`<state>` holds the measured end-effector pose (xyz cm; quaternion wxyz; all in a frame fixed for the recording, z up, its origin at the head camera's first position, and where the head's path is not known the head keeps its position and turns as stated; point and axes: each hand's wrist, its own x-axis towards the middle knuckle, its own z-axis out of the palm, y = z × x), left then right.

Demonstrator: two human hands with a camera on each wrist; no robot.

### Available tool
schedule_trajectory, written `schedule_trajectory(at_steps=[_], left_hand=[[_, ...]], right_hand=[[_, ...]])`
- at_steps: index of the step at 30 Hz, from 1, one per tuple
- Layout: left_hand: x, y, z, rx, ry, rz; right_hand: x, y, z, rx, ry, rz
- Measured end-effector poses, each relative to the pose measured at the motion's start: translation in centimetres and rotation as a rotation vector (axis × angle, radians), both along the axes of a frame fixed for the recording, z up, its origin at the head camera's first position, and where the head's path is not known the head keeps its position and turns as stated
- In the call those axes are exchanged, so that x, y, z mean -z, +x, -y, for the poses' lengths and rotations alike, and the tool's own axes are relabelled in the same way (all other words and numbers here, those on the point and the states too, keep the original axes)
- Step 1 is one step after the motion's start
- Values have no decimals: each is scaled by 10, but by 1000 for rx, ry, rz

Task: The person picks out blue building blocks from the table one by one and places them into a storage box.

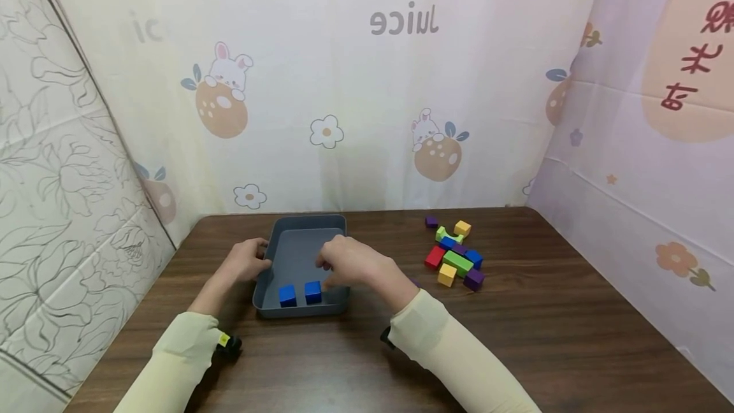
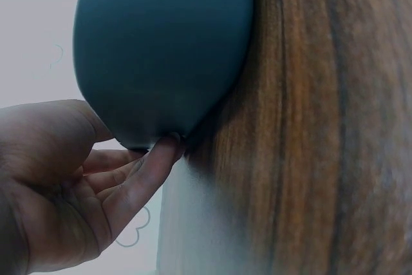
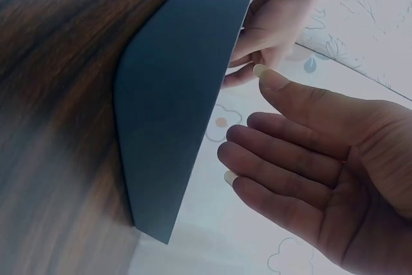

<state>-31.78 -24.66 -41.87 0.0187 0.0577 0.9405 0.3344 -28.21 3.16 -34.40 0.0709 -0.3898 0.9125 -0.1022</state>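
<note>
A shallow grey tray [image 1: 301, 312] lies on the table, with two blue cubes [image 1: 287, 296] side by side near its front end. At its left wall, my left hand [image 1: 245, 261] holds the rim; the left wrist view shows fingers [image 2: 145, 181] against the wall of the tray [image 2: 167, 43]. Over the tray's right side hovers my right hand [image 1: 352, 262], just beside the right-hand blue cube [image 1: 313, 292]. In the right wrist view the thumb and loosely bent fingers of the right hand [image 3: 309, 165] stand apart with nothing between them.
Right of the tray, a cluster of blocks includes a green block [image 1: 457, 264], a red block [image 1: 434, 257], a yellow cube [image 1: 447, 275] and a purple cube [image 1: 474, 280]. Behind my right forearm a purple piece [image 1: 415, 283] is mostly hidden. Printed curtains [image 1: 367, 81] border the table.
</note>
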Motion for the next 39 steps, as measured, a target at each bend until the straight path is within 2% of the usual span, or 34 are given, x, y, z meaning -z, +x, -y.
schedule_trajectory(at_steps=[14,22,30,39], left_hand=[[1,0,0,-2,-10,7],[0,1,1,13,1,-3],[1,0,1,16,5,-1],[0,1,1,8,7,12]], right_hand=[[-4,-6,-35,18,-39,-29],[-3,-13,-64,82,-27,-32],[-6,-15,-89,168,-52,7],[-5,-14,-111,210,-76,0]])
